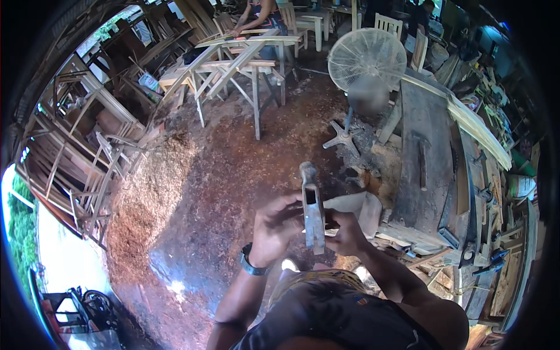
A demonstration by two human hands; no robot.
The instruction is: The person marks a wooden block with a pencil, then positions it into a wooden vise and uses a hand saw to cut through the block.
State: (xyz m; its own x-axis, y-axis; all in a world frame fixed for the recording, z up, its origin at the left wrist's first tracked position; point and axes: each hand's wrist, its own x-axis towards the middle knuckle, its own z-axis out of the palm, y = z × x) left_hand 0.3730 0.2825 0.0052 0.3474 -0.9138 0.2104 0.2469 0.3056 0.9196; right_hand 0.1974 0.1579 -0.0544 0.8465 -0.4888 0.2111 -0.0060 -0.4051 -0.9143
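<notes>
A grey metal claw hammer head stands in front of my body with no handle in it. Its dark eye hole faces up, the round striking end points away from me, and the split claw points toward me. My left hand, below a dark wristwatch, closes on the head's left side. From the other side, the bent fingers of my right hand grip it too. Some fingertips are hidden behind the metal. To the right, a hammer-shaped tool with a wooden handle lies on the dark workbench.
A round floor fan stands beyond the bench on a star-shaped foot. Wooden frames stand ahead, with another person working behind them. Lumber is heaped at the left, and a blue clamp lies among scraps at right. Sawdust covers the floor.
</notes>
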